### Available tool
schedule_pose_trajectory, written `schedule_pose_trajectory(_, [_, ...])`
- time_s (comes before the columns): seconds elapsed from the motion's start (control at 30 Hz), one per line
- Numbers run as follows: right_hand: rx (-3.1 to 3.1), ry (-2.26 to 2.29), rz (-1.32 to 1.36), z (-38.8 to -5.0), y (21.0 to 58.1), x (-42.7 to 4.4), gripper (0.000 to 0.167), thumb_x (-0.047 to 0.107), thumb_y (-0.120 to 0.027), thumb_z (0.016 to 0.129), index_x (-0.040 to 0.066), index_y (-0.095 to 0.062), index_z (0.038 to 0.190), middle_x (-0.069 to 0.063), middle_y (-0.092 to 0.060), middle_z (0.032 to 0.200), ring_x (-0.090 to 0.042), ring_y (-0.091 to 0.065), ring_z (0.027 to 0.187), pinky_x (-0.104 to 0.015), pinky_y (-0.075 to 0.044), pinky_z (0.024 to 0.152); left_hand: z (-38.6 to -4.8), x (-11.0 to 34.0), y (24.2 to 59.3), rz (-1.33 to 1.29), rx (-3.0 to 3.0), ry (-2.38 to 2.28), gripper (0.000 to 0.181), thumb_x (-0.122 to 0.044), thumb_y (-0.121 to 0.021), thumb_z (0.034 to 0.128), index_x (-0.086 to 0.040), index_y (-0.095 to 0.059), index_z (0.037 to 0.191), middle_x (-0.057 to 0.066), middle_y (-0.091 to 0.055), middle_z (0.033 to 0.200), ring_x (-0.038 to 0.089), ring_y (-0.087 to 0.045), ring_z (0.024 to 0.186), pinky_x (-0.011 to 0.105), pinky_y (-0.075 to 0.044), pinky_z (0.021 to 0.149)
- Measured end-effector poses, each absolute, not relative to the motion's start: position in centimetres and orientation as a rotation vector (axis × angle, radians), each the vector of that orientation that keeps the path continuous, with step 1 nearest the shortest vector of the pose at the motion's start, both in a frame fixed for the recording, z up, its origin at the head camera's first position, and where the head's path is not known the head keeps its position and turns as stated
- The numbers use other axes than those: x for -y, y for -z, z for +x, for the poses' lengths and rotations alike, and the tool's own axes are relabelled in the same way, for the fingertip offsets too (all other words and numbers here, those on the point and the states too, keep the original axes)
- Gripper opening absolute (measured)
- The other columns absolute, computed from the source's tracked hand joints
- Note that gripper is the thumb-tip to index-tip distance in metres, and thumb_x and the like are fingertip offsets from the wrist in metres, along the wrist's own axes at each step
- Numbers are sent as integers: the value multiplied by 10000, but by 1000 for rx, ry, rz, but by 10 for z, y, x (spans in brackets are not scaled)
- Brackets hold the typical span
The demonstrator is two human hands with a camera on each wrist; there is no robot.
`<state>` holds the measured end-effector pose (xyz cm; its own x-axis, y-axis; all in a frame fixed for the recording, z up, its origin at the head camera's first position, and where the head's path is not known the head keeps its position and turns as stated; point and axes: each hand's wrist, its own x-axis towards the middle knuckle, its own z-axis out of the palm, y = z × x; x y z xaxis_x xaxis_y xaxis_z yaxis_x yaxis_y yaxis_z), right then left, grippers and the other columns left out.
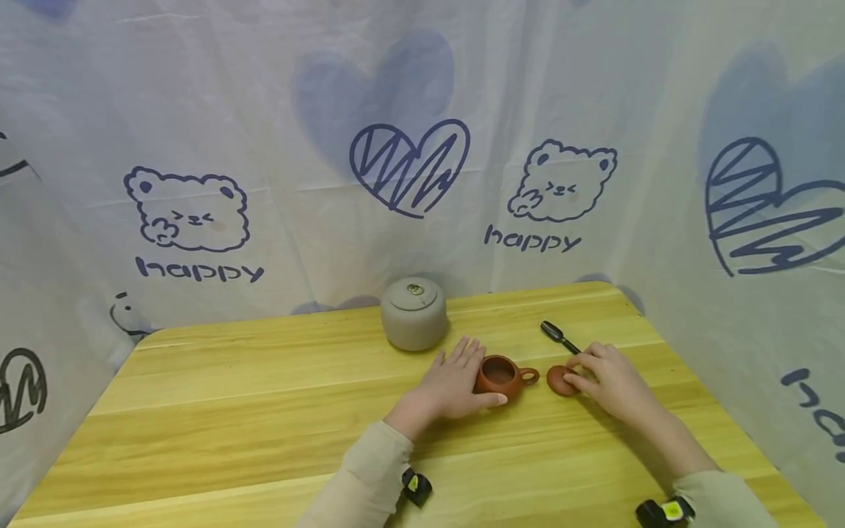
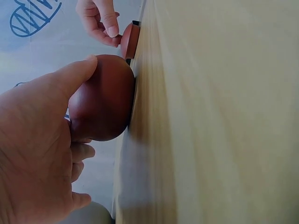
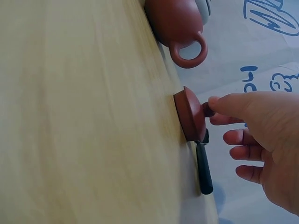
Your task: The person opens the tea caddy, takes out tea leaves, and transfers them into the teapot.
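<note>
A small reddish-brown clay teapot (image 1: 499, 376) stands upright and uncovered on the table, its loop handle toward the right. My left hand (image 1: 455, 381) holds its left side, the thumb (image 2: 77, 74) along the near side and the fingers around the far side. To the right, my right hand (image 1: 610, 381) pinches the knob of the teapot's lid (image 3: 190, 114) between thumb and index finger. The lid is right at the tabletop; whether it touches is hard to tell. Behind the lid lies a dark, narrow tea scoop (image 1: 560, 336), its lower end partly hidden by the right hand.
A grey lidded jar (image 1: 414, 314) with a small ring on top stands behind the teapot, near the table's back edge. The wooden table (image 1: 231, 411) backs onto a printed cloth (image 1: 297, 183), which also hangs along both sides.
</note>
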<state>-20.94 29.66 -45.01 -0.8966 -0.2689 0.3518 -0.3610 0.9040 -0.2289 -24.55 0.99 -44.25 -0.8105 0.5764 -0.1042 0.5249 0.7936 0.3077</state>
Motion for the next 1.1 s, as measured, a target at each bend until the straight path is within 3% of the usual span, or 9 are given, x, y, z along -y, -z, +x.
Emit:
schedule_pose_trajectory(0.5, [2744,-436,424,-204,440,-299,252,237,-747,855,78,-726,1051,-84,-643,999,-262,-562,929,-458,-481,793,-242,-8,438,905,-2851,-355,954,-715,-478,880,-104,-215,1563,80,-168,1644,246,-19,1541,527,-108,1231])
schedule_pose_trajectory(1.1, [2677,-390,464,-200,421,-301,233,212,-746,855,64,-723,1034,-96,-645,1005,-293,-578,958,-489,-491,831,-225,31,420,1060,-2964,-294,817,-662,-492,908,-184,-305,1543,62,-249,1623,280,-96,1534,562,-152,1213])
